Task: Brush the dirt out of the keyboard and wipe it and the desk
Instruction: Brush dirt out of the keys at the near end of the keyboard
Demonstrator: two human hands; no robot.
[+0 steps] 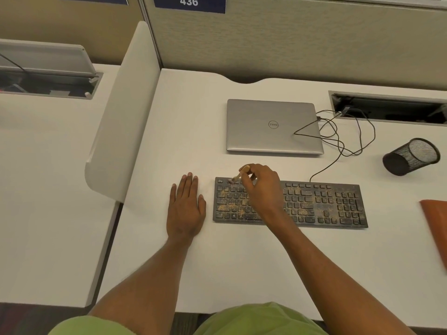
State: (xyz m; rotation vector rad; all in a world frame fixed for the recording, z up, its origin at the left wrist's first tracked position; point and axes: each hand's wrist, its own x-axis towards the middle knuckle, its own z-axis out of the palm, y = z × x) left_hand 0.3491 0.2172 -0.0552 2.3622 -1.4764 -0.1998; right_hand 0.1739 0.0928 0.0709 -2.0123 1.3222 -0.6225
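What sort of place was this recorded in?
Probably a shared office or study hall of numbered cubicles: a 436 sign on the fabric partition, a white divider between adjoining desks, and a cable hatch set into the desk.

436 on sign (189,2), Dell on laptop (254,134)

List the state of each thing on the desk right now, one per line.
Keyboard: flat on the desk, keys speckled with tan dirt.
Brush: held, bristles on the top-left keys.
Right hand: grips the brush.
Left hand: flat on the desk, left of the keyboard.
Laptop: lid closed.
Pen cup: lying on its side.
Orange cloth: lying untouched at the right edge.
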